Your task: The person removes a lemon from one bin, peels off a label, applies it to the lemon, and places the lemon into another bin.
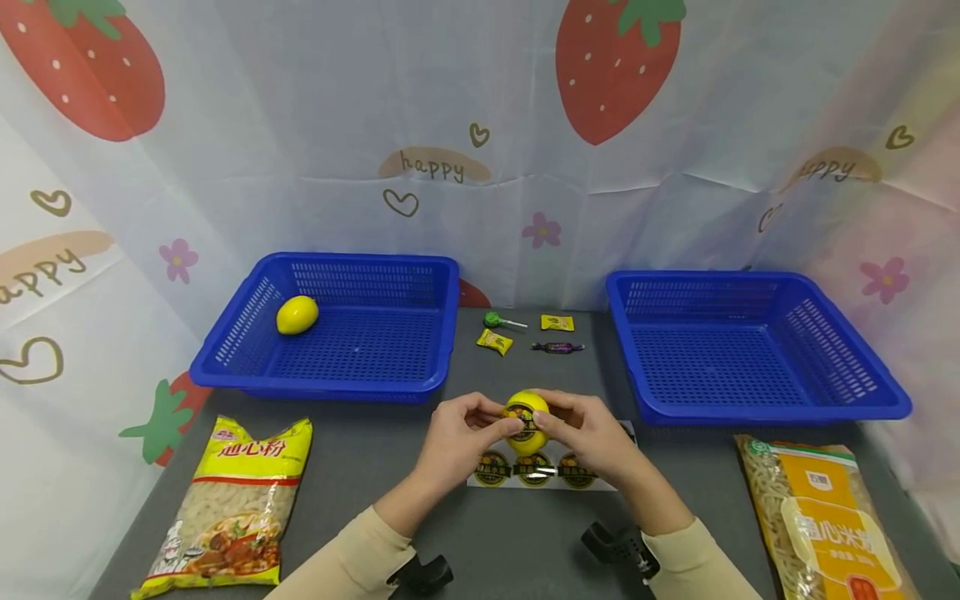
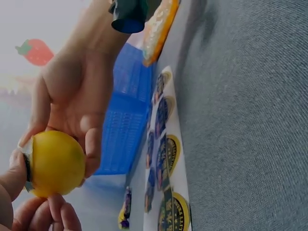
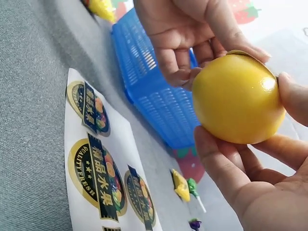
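Note:
A round yellow lemon is held between both hands, just above a white sticker sheet. On its near side a black and gold round sticker shows in the head view. The left hand pinches the lemon from the left, its thumb on the sticker. From the right, the right hand grips it with thumb and fingers. In the right wrist view, a sticker edge stands slightly raised from the lemon. More fruit-label stickers lie on the sheet beneath.
A blue basket at the back left holds another lemon. A second blue basket stands at the back right. Between them lie a green lollipop and several wrapped candies. Pasta bags lie at both sides.

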Available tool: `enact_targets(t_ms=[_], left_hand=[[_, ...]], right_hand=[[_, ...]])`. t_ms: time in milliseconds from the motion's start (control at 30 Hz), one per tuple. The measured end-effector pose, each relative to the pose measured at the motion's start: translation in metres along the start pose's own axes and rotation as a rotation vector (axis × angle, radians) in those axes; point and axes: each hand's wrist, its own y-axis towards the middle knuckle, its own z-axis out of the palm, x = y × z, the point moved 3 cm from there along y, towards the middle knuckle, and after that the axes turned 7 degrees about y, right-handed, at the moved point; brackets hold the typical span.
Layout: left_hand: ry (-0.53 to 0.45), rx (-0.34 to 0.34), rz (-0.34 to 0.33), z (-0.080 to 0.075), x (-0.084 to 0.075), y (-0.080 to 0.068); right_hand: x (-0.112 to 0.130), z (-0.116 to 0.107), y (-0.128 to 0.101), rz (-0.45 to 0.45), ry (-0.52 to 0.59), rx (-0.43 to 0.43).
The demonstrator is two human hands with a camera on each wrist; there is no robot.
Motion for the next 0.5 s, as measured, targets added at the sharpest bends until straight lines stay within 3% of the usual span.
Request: enact_targets(t_ms=[267,500], left_hand=[[-0.142,-0.005,0.01,0.003,0.007,0.008],[-0.279,0.012,-0.028,0.003,0.015,0.012]], right_hand=[[-0.001,-0.004,-0.001,0.057,0.104,-0.045],[-0.003,-0.002,0.002,0.077,0.331,-0.028]])
